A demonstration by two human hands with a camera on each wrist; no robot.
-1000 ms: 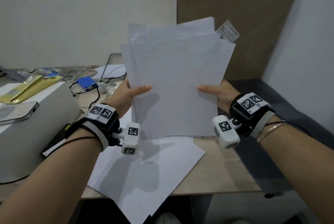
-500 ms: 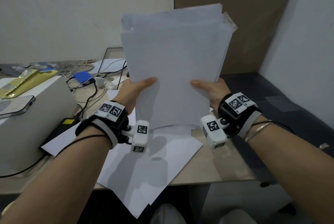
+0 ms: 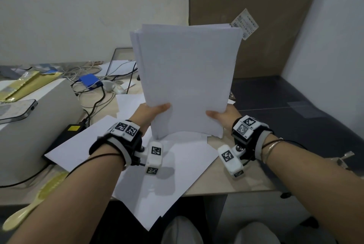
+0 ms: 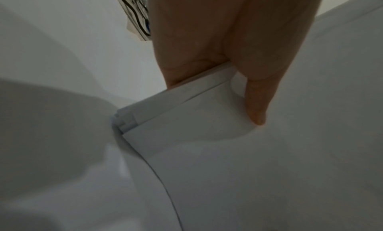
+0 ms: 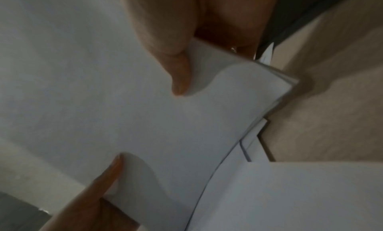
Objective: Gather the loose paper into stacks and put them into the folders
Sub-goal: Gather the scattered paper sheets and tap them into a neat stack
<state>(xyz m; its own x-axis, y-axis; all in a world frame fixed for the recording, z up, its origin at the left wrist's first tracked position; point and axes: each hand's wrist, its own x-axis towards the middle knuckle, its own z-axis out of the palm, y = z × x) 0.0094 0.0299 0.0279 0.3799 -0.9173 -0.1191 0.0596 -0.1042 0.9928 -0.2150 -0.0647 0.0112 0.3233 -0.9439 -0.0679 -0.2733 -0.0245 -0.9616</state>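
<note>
A stack of white paper (image 3: 187, 78) stands upright on its bottom edge over the desk, its sheets nearly squared. My left hand (image 3: 152, 112) grips its lower left side, thumb on the front face. My right hand (image 3: 221, 114) grips its lower right side the same way. In the left wrist view the stack's edge (image 4: 186, 90) sits between thumb and fingers. The right wrist view has the stack (image 5: 165, 119) pinched under my thumb. Several loose sheets (image 3: 157, 174) lie flat on the desk under the stack. No folder can be made out.
A grey machine (image 3: 29, 131) with a phone (image 3: 15, 108) on top stands at the left. Cables and a blue box (image 3: 90, 81) clutter the desk's back. A yellow comb (image 3: 33, 200) lies at the front left. A brown board (image 3: 256, 17) leans behind; dark floor lies to the right.
The stack has come down so its bottom edge meets the sheets on the desk, and its sheets are better aligned. Both hands now hold it lower.
</note>
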